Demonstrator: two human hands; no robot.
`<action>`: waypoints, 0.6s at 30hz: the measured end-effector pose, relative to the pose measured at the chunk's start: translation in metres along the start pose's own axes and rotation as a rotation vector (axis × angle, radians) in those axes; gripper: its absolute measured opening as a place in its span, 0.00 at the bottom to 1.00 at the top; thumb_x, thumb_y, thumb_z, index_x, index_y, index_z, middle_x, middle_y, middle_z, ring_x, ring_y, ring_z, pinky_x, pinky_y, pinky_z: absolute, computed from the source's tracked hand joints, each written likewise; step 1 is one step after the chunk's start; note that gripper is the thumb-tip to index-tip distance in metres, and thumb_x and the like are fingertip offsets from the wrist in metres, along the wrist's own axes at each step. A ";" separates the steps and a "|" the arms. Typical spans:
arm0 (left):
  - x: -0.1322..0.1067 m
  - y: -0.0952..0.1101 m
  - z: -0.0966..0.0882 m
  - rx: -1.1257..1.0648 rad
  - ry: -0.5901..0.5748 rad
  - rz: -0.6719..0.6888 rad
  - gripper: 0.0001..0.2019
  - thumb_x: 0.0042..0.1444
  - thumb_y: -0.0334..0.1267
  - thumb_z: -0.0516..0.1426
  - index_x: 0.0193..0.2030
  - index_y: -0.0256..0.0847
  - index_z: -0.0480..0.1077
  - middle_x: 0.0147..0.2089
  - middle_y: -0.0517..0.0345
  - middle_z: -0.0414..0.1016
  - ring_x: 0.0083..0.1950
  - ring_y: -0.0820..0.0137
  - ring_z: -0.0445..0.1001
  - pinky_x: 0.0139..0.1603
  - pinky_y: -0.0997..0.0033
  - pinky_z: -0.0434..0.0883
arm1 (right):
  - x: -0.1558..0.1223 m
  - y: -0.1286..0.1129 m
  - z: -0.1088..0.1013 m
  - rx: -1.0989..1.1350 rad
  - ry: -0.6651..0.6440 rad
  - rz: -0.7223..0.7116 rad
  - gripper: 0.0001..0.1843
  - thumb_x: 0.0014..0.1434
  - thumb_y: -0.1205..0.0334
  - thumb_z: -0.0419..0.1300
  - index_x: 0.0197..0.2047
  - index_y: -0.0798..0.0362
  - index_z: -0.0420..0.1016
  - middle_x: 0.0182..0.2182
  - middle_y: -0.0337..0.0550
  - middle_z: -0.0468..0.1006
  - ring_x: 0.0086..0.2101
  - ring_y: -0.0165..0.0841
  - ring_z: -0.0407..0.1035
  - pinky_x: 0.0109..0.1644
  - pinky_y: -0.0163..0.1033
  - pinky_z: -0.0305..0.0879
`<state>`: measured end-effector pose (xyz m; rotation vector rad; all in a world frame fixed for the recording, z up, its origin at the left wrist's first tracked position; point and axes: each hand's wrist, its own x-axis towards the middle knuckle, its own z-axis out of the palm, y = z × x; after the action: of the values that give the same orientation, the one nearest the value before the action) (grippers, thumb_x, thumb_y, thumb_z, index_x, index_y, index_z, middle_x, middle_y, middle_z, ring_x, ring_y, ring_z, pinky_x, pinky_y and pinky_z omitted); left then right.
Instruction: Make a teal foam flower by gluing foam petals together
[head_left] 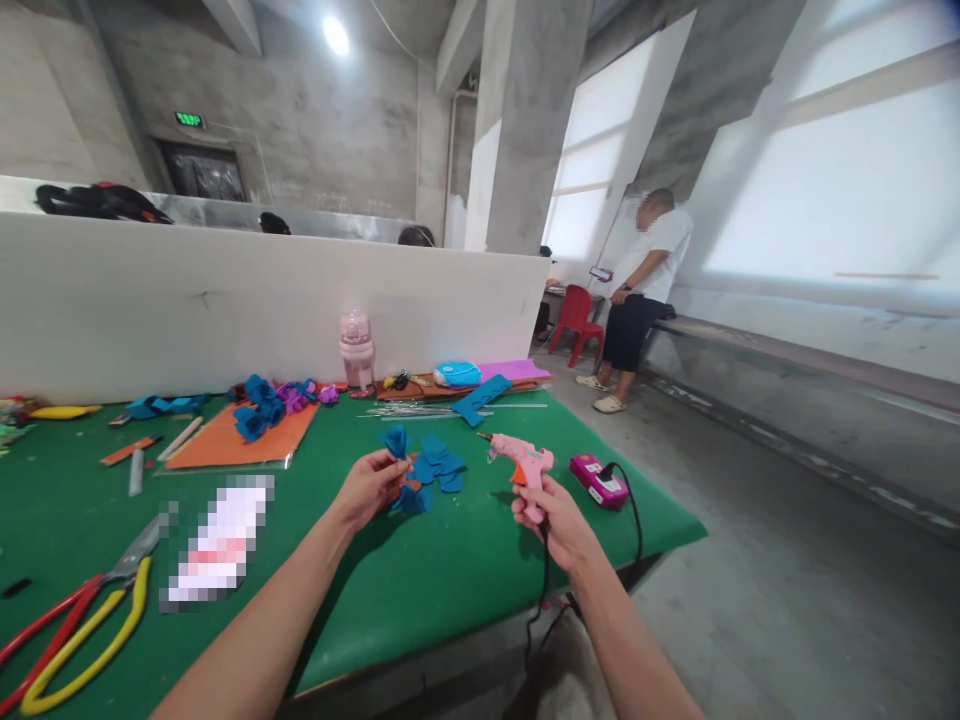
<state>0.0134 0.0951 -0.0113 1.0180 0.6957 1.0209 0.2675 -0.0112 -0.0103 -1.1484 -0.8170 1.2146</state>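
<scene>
Between the fingertips of my left hand is a blue felt flower, its petals pointing up. Loose blue felt petals lie on the green table just right of that hand, and another blue piece shows below the fingers. My right hand is wrapped round the handle of a pink hot glue gun with an orange trigger. Its nozzle points left, toward the petals, apart from the flower. A black cord runs down from the handle over the table edge.
A purple power socket with a black plug sits right. Scissors lie front left. Blue and purple felt flowers rest on orange sheets. A pink bottle stands by the white partition. A person stands beyond.
</scene>
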 end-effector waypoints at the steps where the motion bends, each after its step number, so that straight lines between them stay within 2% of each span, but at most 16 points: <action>1: 0.000 -0.001 0.000 0.004 -0.003 0.002 0.13 0.39 0.36 0.65 0.22 0.34 0.65 0.23 0.60 0.70 0.21 0.79 0.66 0.22 0.78 0.64 | -0.002 0.000 0.005 0.059 -0.035 0.025 0.14 0.45 0.61 0.62 0.35 0.57 0.66 0.16 0.35 0.68 0.17 0.23 0.60 0.22 0.29 0.57; 6: 0.002 -0.003 -0.002 -0.004 -0.008 0.000 0.13 0.38 0.37 0.66 0.22 0.34 0.65 0.24 0.60 0.70 0.20 0.81 0.64 0.20 0.81 0.61 | -0.010 -0.004 0.024 0.115 -0.147 -0.026 0.15 0.51 0.59 0.59 0.41 0.58 0.68 0.14 0.33 0.65 0.14 0.21 0.52 0.17 0.28 0.48; 10: 0.001 -0.004 -0.001 0.020 -0.025 -0.013 0.12 0.39 0.37 0.65 0.24 0.35 0.66 0.22 0.62 0.68 0.19 0.81 0.64 0.19 0.81 0.59 | -0.020 -0.015 0.040 0.068 -0.162 -0.104 0.18 0.55 0.53 0.56 0.44 0.56 0.65 0.20 0.36 0.68 0.16 0.21 0.52 0.17 0.28 0.49; 18: -0.002 -0.001 0.006 -0.011 -0.011 -0.019 0.13 0.36 0.37 0.66 0.24 0.34 0.67 0.21 0.62 0.70 0.18 0.81 0.64 0.18 0.81 0.59 | -0.031 -0.020 0.057 -0.183 -0.241 -0.176 0.18 0.57 0.51 0.53 0.43 0.57 0.64 0.19 0.35 0.67 0.17 0.21 0.52 0.19 0.29 0.52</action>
<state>0.0180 0.0915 -0.0100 1.0048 0.6895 1.0009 0.2131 -0.0281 0.0271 -1.0621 -1.2065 1.1624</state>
